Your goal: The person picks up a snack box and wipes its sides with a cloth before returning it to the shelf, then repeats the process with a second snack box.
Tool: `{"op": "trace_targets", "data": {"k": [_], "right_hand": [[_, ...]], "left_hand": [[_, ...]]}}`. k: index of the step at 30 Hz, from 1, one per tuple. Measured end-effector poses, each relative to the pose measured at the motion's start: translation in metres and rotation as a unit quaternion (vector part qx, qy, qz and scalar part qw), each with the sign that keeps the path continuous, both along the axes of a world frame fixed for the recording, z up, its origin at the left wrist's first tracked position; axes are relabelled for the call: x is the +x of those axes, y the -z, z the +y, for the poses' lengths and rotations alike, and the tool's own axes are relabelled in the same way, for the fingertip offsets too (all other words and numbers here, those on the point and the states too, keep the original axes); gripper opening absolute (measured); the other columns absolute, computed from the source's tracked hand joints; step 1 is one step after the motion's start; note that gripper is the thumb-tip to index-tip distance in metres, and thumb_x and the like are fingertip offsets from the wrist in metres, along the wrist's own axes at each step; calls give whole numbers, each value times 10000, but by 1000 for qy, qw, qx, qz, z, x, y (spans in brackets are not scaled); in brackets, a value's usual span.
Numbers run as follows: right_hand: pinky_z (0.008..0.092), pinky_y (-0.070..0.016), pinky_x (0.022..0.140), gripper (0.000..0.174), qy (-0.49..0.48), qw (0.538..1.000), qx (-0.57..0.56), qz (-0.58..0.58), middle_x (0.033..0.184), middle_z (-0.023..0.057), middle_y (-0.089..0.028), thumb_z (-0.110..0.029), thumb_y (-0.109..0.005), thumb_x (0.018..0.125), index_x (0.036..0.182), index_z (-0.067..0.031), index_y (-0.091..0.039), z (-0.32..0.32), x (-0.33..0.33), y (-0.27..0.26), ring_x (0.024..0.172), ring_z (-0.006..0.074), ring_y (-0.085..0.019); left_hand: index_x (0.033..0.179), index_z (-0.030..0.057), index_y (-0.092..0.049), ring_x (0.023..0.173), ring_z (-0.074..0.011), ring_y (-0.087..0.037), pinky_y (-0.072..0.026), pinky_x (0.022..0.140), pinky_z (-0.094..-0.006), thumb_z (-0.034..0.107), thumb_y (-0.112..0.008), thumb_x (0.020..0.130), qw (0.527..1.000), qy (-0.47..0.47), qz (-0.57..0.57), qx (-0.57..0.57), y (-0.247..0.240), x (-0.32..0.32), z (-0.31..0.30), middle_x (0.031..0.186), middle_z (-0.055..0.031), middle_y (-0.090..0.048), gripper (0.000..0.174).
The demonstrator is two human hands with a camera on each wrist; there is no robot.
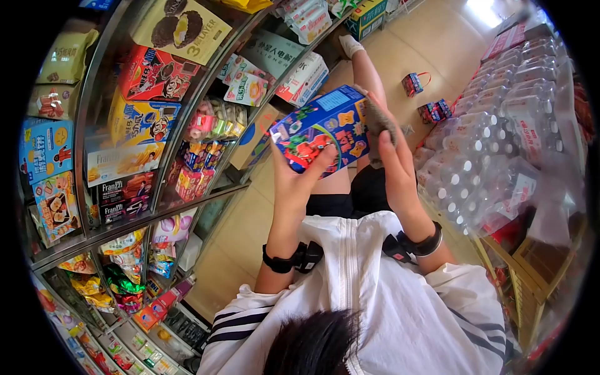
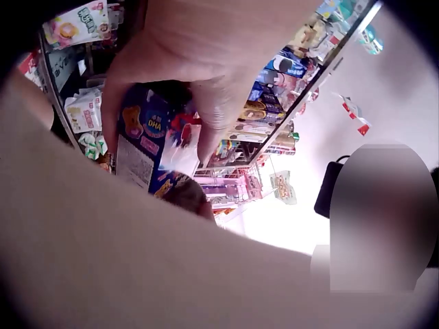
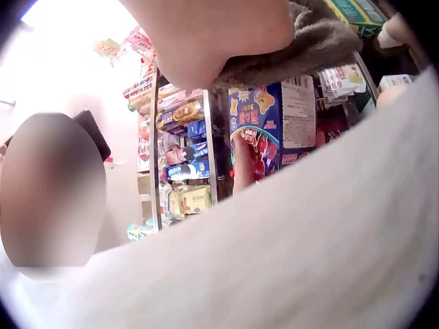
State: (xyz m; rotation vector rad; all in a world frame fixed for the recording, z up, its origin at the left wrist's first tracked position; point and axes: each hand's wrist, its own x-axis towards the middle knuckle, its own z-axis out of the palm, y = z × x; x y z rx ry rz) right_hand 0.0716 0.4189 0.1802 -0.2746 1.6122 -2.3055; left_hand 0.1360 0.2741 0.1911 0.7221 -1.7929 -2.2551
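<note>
My left hand (image 1: 303, 178) grips a blue snack box (image 1: 325, 128) with bright cartoon pictures, its thumb lying across the printed front. In the left wrist view the box (image 2: 147, 130) sits between thumb and fingers. My right hand (image 1: 400, 175) holds a grey-brown cloth (image 1: 379, 128) against the box's right end, with the thumb on the near side of the cloth. Seen from the right wrist, the cloth (image 3: 302, 48) bunches under the hand (image 3: 219, 31) along the box's edge. The box is raised off the floor in front of my body, tilted.
Shelves (image 1: 156, 222) packed with boxed and bagged snacks run along the left. Wrapped packs of bottles (image 1: 481, 144) are stacked at the right. Two small dark patterned boxes, one a handled box (image 1: 412, 84) and the other a nearer box (image 1: 435, 111), are on the tiled floor (image 1: 459, 62).
</note>
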Motion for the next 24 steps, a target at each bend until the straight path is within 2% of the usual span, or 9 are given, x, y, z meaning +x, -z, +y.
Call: {"op": "trace_targets", "data": {"k": [2, 10, 12, 13, 14, 16, 17, 20, 24], "right_hand": [[299, -225, 1101, 476, -43, 996, 3, 81, 1427, 120, -383, -245, -368, 1019, 1408, 28, -345, -1, -5, 0, 1330, 175, -332], [271, -322, 1032, 483, -91, 995, 30, 41, 1316, 110, -489, -237, -436, 1006, 1404, 25, -354, -3, -16, -6, 1218, 131, -431], [269, -354, 997, 473, -150, 982, 116, -1, 1227, 112, -528, -231, -504, 984, 1382, -2, -394, -1, -15, -5, 1165, 103, -457], [254, -457, 850, 387, -127, 984, 116, 39, 1037, 80, -594, -226, -557, 959, 1270, -4, -495, -6, -11, 13, 973, 86, -558], [254, -457, 850, 387, -123, 985, 114, 38, 1037, 80, -594, -226, -557, 959, 1270, -4, -495, -4, -11, 14, 973, 86, -558], [235, -488, 646, 302, -153, 974, 168, -10, 862, 31, -614, -227, -570, 951, 1137, 10, -551, 0, -12, 16, 744, 66, -574], [228, -441, 495, 257, -122, 986, 105, -50, 758, 1, -605, -217, -581, 943, 1047, 17, -576, -4, -11, 15, 597, 53, -535], [224, -448, 534, 233, -116, 977, 177, 27, 786, 9, -617, -201, -579, 944, 1033, 14, -591, 6, -25, 19, 631, 55, -543], [222, -453, 736, 239, -105, 985, 128, -58, 874, 12, -624, -193, -561, 953, 1068, 12, -604, 23, -35, 23, 803, 60, -542]], "left_hand": [[1233, 37, -406, 1003, -143, -601, -483, 880, -289, 64, -768, 773, 998, -59, -5, 25, 4, -1, -1, 1141, -84, -583, 586], [1219, 32, -434, 1004, -135, -601, -488, 867, -288, 49, -762, 776, 996, -72, 26, 45, -1, 6, -4, 1130, -81, -595, 551], [1234, 34, -434, 1022, -130, -591, -481, 887, -290, 52, -758, 780, 993, -114, 19, 23, 2, 7, -8, 1142, -83, -590, 558], [1257, 40, -423, 1028, -137, -586, -473, 901, -295, 56, -752, 786, 990, -136, 20, 25, -1, 4, -8, 1146, -83, -585, 575], [1257, 40, -423, 1028, -137, -586, -473, 901, -295, 56, -752, 786, 991, -132, 20, 23, -4, 2, -9, 1146, -83, -585, 575], [1267, 44, -418, 1012, -149, -591, -474, 899, -299, 52, -744, 791, 988, -150, 14, 14, -9, -3, -10, 1143, -77, -583, 577], [1291, 43, -399, 1040, -159, -578, -467, 910, -305, 48, -738, 794, 990, -142, 16, 19, -7, -5, -12, 1167, -82, -565, 602], [1328, 49, -368, 1077, -148, -551, -456, 933, -331, 95, -714, 823, 990, -140, 16, 16, 3, -17, -18, 1196, -78, -541, 615], [1359, 33, -336, 1105, -166, -531, -423, 956, -326, 129, -749, 798, 984, -114, 24, -132, 29, -57, -48, 1228, -88, -517, 703]]}}
